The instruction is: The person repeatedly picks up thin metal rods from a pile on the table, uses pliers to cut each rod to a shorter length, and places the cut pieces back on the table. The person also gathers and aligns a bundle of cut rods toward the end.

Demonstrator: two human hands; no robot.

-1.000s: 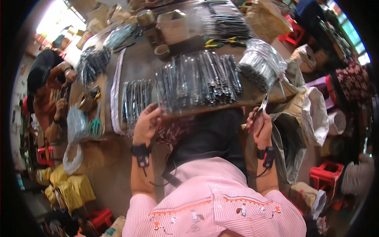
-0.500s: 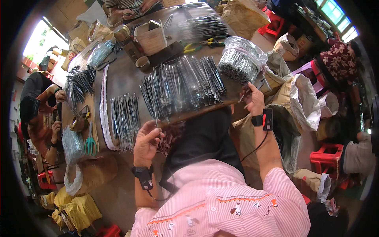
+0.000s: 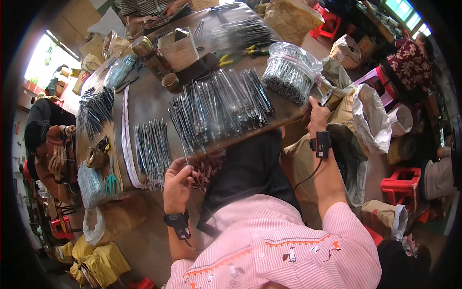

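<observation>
My left hand (image 3: pixel 178 184) is closed, with one thin metal strip (image 3: pixel 186 153) pinched upright between thumb and fingers at the table's near edge. Just beyond it a wide spread of similar metal strips (image 3: pixel 224 103) lies side by side, their ends towards me. A smaller row of strips (image 3: pixel 151 151) lies to the left. At the table's right edge my right hand (image 3: pixel 318 115) is closed, with its fingertips up beside a thick bundle of strips (image 3: pixel 285 82) wrapped in clear plastic. What those fingers hold, if anything, cannot be made out.
A long white band (image 3: pixel 127 135) divides the table's left side, with teal-handled scissors (image 3: pixel 113 184) and tape (image 3: pixel 95 157) beyond it. Further back stand a box (image 3: pixel 179 50), a thermos (image 3: pixel 144 48) and yellow-handled pliers (image 3: pixel 230 59). Sacks (image 3: pixel 370 115) crowd the right. Other people sit around.
My right hand has moved right and slightly down, to beside the table's right edge. My left hand keeps the strip and has lowered slightly. The person at left has shifted their arms.
</observation>
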